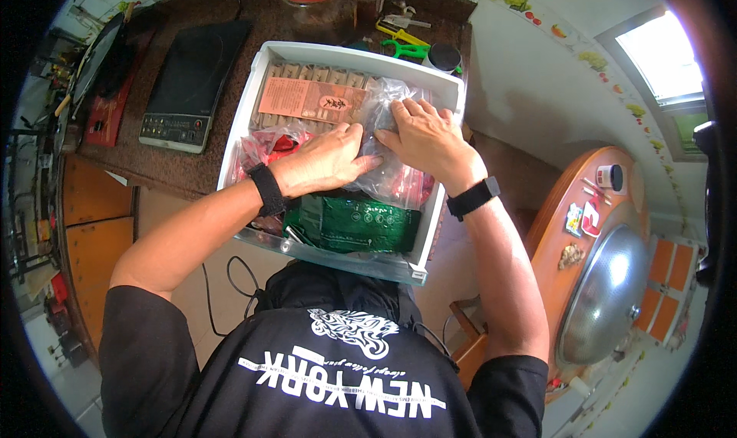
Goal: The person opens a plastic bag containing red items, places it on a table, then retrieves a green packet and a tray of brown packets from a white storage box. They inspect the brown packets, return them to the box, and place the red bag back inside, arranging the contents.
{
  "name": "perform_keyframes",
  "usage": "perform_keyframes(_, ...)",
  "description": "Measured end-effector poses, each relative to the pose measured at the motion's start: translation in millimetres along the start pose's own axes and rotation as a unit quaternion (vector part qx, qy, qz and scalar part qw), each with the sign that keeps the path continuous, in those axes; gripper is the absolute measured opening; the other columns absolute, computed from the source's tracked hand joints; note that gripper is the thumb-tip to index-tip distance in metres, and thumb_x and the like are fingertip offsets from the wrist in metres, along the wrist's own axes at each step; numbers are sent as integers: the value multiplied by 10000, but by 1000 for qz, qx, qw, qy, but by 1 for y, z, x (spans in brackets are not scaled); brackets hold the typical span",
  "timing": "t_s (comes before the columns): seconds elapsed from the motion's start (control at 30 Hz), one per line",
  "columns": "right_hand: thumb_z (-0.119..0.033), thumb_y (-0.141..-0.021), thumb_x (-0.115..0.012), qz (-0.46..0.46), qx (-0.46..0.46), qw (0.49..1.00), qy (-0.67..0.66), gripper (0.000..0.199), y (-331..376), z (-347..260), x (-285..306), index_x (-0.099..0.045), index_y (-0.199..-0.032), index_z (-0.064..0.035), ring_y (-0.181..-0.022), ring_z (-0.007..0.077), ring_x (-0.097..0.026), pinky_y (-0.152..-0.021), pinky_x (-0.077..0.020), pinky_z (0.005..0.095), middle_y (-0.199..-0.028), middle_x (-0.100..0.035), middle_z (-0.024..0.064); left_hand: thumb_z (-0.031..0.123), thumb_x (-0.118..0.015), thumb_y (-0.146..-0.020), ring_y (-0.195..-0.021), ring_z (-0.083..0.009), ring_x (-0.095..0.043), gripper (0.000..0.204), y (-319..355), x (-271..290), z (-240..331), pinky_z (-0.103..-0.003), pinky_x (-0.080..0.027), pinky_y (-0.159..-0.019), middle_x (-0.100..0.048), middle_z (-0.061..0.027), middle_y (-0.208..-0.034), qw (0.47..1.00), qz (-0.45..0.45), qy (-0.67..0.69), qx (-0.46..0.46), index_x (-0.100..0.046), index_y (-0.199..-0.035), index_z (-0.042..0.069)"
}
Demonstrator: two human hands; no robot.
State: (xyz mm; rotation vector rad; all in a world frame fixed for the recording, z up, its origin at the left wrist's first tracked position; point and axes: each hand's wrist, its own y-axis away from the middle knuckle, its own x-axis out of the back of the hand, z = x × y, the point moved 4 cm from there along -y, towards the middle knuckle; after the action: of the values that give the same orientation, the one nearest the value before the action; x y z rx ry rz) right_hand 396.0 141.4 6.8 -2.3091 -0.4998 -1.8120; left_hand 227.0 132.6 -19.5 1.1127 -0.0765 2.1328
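A white drawer bin [439,223] sits in front of me, its near end at my waist and its far end on the counter. My left hand [328,160] rests over the middle of it, thumb and fingers apart, touching a clear plastic bag [371,155]. Spread across the same bag from the right is my right hand [434,140], fingers stretched out. Both hands cover part of the bag, whose contents I cannot make out. Behind it lies a tan pack with an orange label [311,99]. A red plastic package [280,142] shows at the left, a green package [353,221] nearest me.
On the counter [173,165] stand a black induction cooktop [188,85] and a red-lidded jar [316,12]. Green-handled scissors [405,50] and a black-lidded jar [444,57] lie behind the bin. A wooden table [564,208] with a large metal dome cover [603,292] stands right.
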Motion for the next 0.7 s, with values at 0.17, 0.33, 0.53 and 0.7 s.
perform_keyframes(0.17,-507,-864,-696,-53,0,999,-4,725,-14,13,-1,-532,-1360,-5,-1319,355,-503,-1065,-402,518,-1371,-560,194,329,-609,-967,-982,-494,-593,483,2,-9,6,-516,-506,-839,-547,-323,-1063,999,7,-40,-13,-464,-1128,-102)
perform_keyframes(0.33,-556,-847,-702,-20,97,995,-11,847,-19,17,0,-446,-1457,-26,-1411,399,-399,-1153,-329,525,-1499,-441,237,335,-588,-987,-979,-509,-629,502,6,-10,7,-514,-537,-819,-578,-341,-1064,998,32,-48,-38,-466,-1141,-127)
perform_keyframes(0.53,-771,-881,-501,-179,28,982,-61,945,-40,28,-14,-451,-1452,-20,-1370,396,-446,-1140,-343,519,-1402,-527,247,386,-576,-988,-914,-507,-631,503,6,-9,-1,-546,-501,-750,-625,-367,-959,998,-34,-15,42,-442,-1129,-78)
perform_keyframes(0.7,-735,-808,-581,-114,9,989,-92,893,-48,26,-16,-616,-1277,25,-1294,389,-532,-1106,-365,538,-1317,-599,251,426,-576,-979,-833,-519,-632,538,5,-5,2,-548,-494,-715,-618,-364,-845,999,-23,-11,36,-429,-1137,-68)
